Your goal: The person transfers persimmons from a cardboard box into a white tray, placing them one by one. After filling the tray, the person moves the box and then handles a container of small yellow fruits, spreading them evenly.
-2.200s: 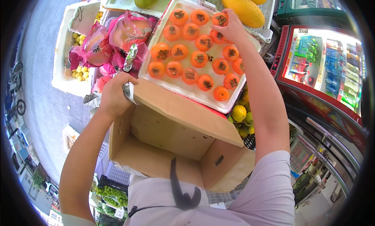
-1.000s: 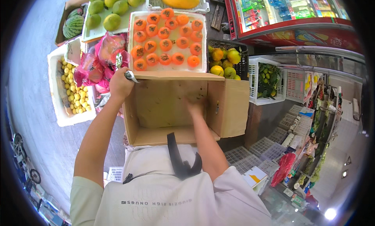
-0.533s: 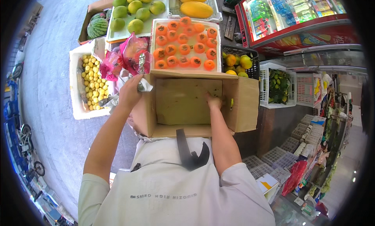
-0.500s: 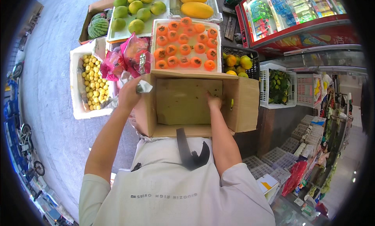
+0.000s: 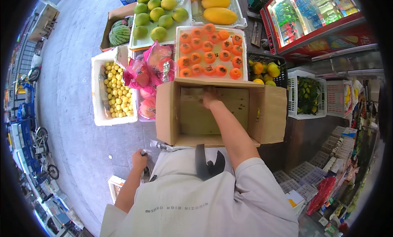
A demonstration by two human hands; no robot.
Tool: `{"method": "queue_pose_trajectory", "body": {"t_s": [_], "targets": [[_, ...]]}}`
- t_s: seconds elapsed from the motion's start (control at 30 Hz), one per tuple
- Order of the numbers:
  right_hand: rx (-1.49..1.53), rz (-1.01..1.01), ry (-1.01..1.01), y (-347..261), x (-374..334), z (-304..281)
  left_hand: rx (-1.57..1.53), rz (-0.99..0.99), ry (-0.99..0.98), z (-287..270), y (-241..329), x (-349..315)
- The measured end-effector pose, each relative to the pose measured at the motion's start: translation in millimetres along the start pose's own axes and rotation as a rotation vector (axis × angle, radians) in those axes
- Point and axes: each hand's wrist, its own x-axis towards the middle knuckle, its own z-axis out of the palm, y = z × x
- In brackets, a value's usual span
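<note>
Got an open cardboard box [image 5: 196, 119] right around the right hand [image 5: 211, 98]. Can't tell that hand's opening or any grip, too blurry. Also see the left hand [image 5: 139, 160], closer to the body, curled around a small dark thing [image 5: 143, 152]. As for the box: probably light, stiffish, bendy at the flaps [image 5: 273, 118], not slippery. Grab by the side walls [image 5: 254, 126], right and left of the right hand.

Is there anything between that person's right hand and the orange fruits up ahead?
Yes. The right hand is down inside the open cardboard box, and the box's far wall stands between it and the orange fruits in their white tray just beyond. The fingers are blurred, so what they touch is unclear.
</note>
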Motion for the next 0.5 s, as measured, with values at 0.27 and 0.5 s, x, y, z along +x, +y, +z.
{"method": "queue_pose_trajectory", "body": {"t_s": [0.27,0.5], "targets": [[-0.12,-0.21,0.061,0,-84,-52,-0.148,-0.282,0.046,30,-42,-40],[0.216,-0.537,0.139,26,-277,-142,-0.206,-0.213,0.022,74,-51,22]]}}
